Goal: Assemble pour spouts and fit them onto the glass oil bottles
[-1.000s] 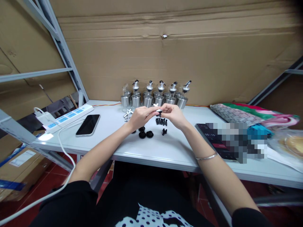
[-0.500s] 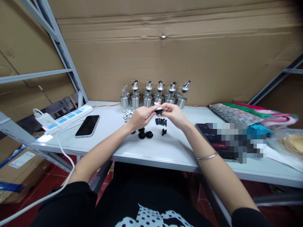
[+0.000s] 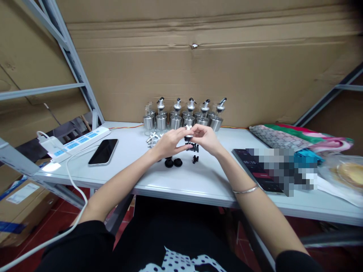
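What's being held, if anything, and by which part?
A pourer top: the right hand pinches its pale upper part; the left hand may only touch it.

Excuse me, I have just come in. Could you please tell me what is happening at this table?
A person's right hand pinches a white and black spout; the left hand is close beside it, thumb apart from the fingers. Black stoppers, small black pieces and white pieces lie on the table near the hands. Behind them stand glass and metal bottles, some topped with similar spouts.
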Motion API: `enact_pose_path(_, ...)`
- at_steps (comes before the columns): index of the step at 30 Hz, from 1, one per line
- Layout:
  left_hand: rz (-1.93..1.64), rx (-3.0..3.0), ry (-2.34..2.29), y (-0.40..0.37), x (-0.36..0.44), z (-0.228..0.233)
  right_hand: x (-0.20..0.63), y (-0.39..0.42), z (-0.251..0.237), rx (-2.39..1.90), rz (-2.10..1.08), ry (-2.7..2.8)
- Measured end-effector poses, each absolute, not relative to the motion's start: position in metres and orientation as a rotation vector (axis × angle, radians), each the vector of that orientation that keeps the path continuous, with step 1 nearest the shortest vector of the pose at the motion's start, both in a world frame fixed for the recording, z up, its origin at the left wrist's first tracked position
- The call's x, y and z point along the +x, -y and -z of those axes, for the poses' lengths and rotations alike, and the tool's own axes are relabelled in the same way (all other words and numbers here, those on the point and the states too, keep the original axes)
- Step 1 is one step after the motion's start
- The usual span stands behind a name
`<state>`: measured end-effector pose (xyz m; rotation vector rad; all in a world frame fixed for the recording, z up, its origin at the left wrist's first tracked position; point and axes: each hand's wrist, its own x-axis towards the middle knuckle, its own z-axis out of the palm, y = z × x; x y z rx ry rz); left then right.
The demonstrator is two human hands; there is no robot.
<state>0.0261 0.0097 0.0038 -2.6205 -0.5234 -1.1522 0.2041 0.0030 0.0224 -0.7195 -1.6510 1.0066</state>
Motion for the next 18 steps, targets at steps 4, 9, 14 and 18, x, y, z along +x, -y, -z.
enact_pose_path(4,1.172,-2.584,0.494,-0.009,0.027,-0.004,0.207,0.003,-0.027,-0.707,-1.075,1.680)
enact_pose_path(9,1.352,-2.481,0.435,-0.008,0.028,-0.003,0.219,-0.005,-0.031,-0.748,-0.945,1.682)
enact_pose_path(14,1.364,-2.453,0.466,-0.006,0.029,-0.003,0.239,-0.031,-0.014,-1.563,-0.342,1.931)
enact_pose_path(18,1.373,-2.432,0.415,-0.004,0.029,-0.005,0.248,-0.046,0.007,-1.792,-0.295,2.004)
